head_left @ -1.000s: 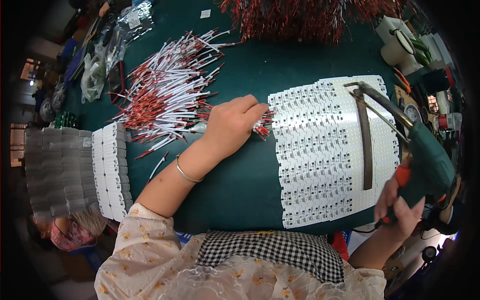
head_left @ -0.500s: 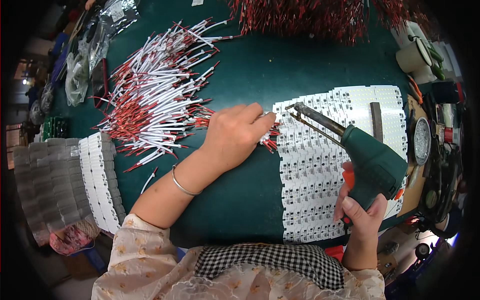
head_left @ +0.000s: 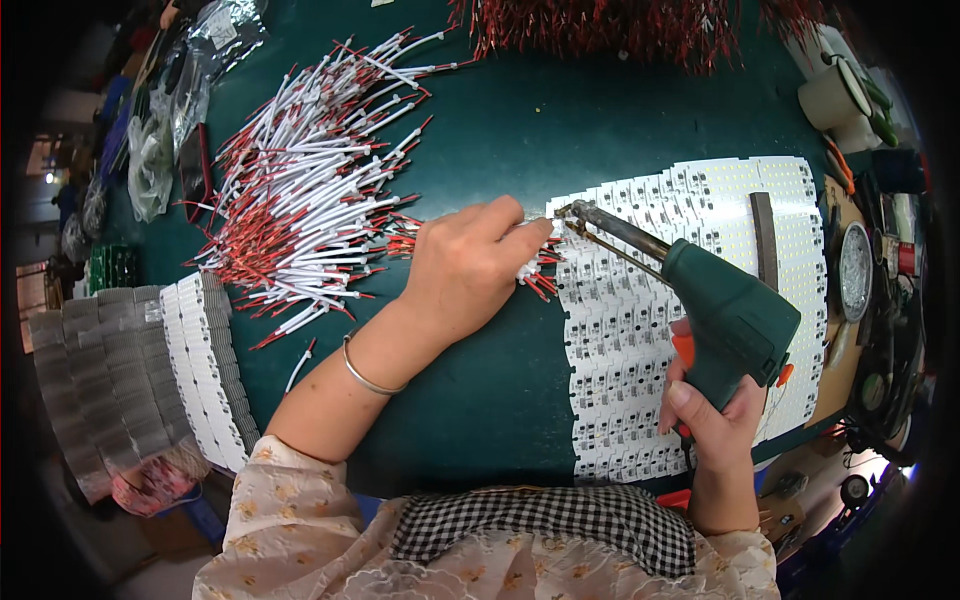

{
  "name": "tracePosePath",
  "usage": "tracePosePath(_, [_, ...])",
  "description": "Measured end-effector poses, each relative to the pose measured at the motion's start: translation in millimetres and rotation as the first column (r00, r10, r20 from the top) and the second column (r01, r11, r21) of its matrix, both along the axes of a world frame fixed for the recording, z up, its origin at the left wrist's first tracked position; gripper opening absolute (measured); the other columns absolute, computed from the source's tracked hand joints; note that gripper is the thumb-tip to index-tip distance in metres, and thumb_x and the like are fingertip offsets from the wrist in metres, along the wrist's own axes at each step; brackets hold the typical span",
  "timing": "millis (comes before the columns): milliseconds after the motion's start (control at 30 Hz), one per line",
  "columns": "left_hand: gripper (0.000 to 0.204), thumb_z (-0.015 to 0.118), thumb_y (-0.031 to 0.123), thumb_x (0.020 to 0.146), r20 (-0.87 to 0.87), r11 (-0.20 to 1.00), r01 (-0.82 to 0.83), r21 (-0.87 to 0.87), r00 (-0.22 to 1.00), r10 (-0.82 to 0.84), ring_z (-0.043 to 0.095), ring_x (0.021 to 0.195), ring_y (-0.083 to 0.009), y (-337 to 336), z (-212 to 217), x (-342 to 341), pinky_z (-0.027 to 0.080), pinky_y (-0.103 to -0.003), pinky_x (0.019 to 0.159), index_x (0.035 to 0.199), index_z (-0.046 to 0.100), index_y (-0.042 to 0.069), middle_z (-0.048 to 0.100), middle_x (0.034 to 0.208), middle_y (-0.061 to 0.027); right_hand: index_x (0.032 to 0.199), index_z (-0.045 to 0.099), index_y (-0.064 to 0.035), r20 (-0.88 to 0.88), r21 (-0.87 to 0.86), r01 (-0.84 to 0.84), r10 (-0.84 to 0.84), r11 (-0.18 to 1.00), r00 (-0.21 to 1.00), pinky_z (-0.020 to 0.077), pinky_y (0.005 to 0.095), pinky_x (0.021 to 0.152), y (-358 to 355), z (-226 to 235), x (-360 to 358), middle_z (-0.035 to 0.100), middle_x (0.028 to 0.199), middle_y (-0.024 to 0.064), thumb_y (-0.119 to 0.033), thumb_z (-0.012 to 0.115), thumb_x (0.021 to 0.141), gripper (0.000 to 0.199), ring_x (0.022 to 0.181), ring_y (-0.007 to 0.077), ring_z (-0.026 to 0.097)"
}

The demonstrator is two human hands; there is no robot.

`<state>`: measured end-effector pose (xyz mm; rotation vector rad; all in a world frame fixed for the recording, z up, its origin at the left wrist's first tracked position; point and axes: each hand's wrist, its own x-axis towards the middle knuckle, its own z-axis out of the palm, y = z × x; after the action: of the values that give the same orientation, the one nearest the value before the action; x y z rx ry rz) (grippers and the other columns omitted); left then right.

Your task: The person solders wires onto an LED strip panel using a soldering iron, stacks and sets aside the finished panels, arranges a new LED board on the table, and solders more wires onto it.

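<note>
Dozens of red-and-white wires (head_left: 310, 190) lie heaped well left of the spread of white circuit boards (head_left: 625, 340). Just off that spread's upper left edge, your left hand (head_left: 460, 265) is closed on a wire bundle (head_left: 538, 280), its red ends pointing toward the boards. At the boards' upper left corner, the green soldering gun's (head_left: 735, 310) tip sits just beside your left fingertips; the barrel slants down rightward over the boards to your right hand (head_left: 718, 415), clamped around the handle.
</note>
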<state>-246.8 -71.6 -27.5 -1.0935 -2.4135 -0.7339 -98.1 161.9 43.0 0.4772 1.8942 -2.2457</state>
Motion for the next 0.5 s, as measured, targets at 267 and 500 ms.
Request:
tracePosePath(267, [0.019, 0.062, 0.000, 0.069, 0.010, 1.000, 0.005, -0.010, 1.000, -0.004, 0.059, 0.059, -0.0193, 0, 2, 1, 0.047, -0.033, 0.049, 0.085, 0.068, 0.008, 0.052, 0.072, -0.0040, 0.127, 0.048, 0.0068, -0.031, 0.021, -0.065, 0.066, 0.998, 0.997, 0.0534, 0.0240, 0.052, 4, -5, 1, 0.061, 0.101, 0.0135, 0.004, 0.064, 0.086, 0.045, 0.074, 0.0125, 0.060])
tracePosePath(500, [0.021, 0.063, -0.002, 0.067, 0.032, 1.000, -0.001, -0.024, 0.999, 0.002, 0.059, 0.059, -0.0202, 0, 5, 2, 0.048, -0.033, 0.050, 0.086, 0.068, 0.007, 0.052, 0.072, -0.0049, 0.125, 0.049, 0.0049, -0.043, 0.072, -0.088, 0.091, 0.994, 0.995, 0.0509, 0.0243, 0.052, 3, -6, 0, 0.062, 0.091, 0.0098, 0.003, 0.063, 0.087, 0.040, 0.066, 0.0105, 0.058])
